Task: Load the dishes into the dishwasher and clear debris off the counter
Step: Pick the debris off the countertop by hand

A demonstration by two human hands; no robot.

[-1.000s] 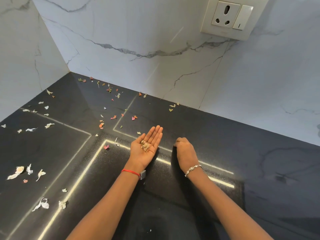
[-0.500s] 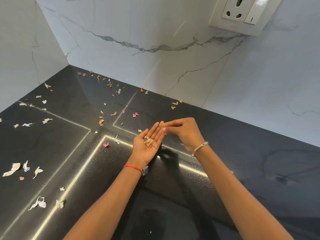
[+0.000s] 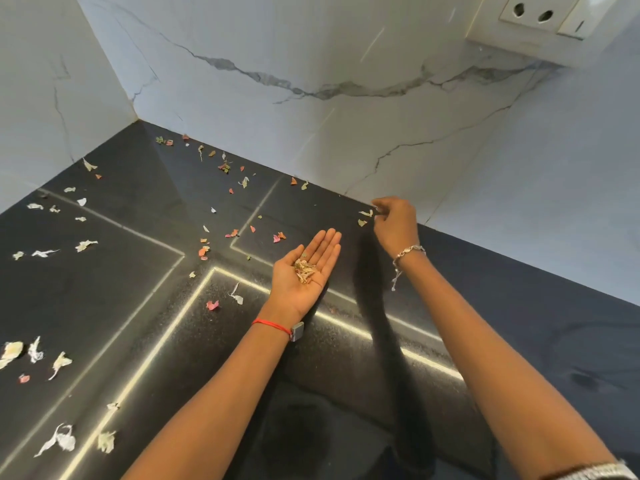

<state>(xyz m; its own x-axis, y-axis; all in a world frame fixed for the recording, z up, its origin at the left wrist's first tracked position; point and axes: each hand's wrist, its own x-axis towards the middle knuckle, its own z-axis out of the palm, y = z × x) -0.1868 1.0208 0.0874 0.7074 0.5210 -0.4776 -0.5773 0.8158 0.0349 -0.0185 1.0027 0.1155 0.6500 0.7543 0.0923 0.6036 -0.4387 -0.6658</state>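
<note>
While the left hand (image 3: 294,287) lies palm up above the middle of the dark bench (image 3: 138,306), its fingers straight and held close together, a small heap of debris (image 3: 304,270) sits in the hollow of its palm, made up of pale and pinkish bits. The right hand (image 3: 394,223) is further back, at the bench's rear edge where it meets the marbled wall (image 3: 311,46). Its back is turned up and its fingers are curled, with thumb and forefinger drawn together. Just beside those fingertips, on the side towards the left hand, lie two pale scraps (image 3: 365,216) on the bench; whether the right hand pinches a bit of its own cannot be told. The two hands are apart, the right beyond and to the right of the left. The scattered debris (image 3: 204,251) lies mostly to the left of both hands: orange and pink flakes between the left hand and the far corner, more flakes strung along the rear edge near that corner, white shreds along the left edge, and larger white shreds towards the near left corner. One pink flake and one white shred lie just left of the left wrist, which wears a red thread (image 3: 272,324). The right wrist wears a silver bracelet (image 3: 408,251).
</note>
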